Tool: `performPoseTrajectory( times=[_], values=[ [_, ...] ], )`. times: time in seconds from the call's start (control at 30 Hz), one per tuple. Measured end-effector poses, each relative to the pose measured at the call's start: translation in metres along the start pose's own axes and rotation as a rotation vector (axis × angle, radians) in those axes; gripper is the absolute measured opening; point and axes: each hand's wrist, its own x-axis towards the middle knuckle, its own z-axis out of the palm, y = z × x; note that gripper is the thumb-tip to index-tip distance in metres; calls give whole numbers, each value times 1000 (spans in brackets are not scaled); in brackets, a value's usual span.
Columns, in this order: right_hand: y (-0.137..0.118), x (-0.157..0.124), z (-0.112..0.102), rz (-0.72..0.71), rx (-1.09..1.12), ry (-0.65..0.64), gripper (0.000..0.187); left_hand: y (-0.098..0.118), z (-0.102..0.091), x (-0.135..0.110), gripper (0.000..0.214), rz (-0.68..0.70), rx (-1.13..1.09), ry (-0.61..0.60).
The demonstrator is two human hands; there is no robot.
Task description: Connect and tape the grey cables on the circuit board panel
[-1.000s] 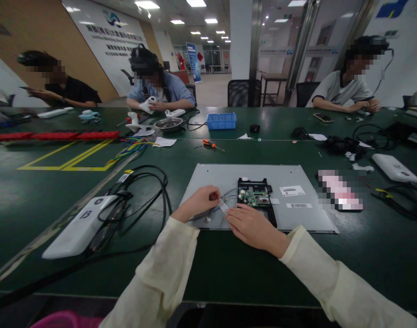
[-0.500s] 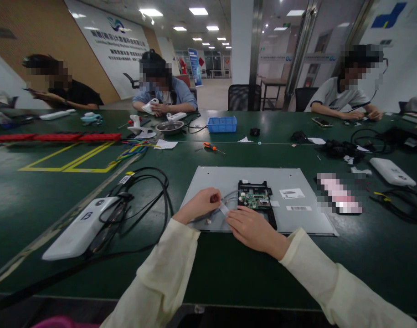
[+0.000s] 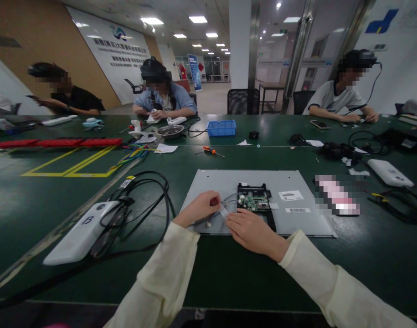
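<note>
My left hand (image 3: 202, 207) is closed in a pinch at the upper end of a short whitish strip of tape (image 3: 223, 211). The fingers of my right hand (image 3: 252, 231) are pressed together at the strip's lower end. Both hands are over a flat grey metal panel (image 3: 208, 182). On it, a black plastic frame (image 3: 273, 222) surrounds a green circuit board (image 3: 254, 203). Thin grey cables (image 3: 230, 197) run from the board towards my left hand, which partly hides them. A small pale connector (image 3: 208, 223) shows below that hand.
A white power bank (image 3: 81, 234) with black cables is at the left. A pink phone-shaped object (image 3: 337, 195), blurred, is right of the panel. Further back are an orange-handled screwdriver (image 3: 213, 151), a blue basket (image 3: 221, 128) and a metal bowl (image 3: 170, 131). Several people sit across the table.
The view has tilted slightly upward. My hands keep almost the same pose at the strip. Across the table, a person in blue has lowered a white object to the tabletop.
</note>
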Motion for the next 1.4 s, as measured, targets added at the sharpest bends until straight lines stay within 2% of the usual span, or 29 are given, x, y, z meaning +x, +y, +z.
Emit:
performPoseTrajectory(
  times=[0.47, 0.87, 1.4],
  values=[
    [-1, 1, -1, -8, -9, 17, 27, -4, 2, 0, 7, 17, 10, 12],
    [-1, 0, -2, -5, -4, 13, 27, 2, 0, 0, 6, 4, 18, 3],
    [0, 0, -4, -5, 1, 36, 27, 8, -2, -2, 9, 89, 9, -52]
  ],
)
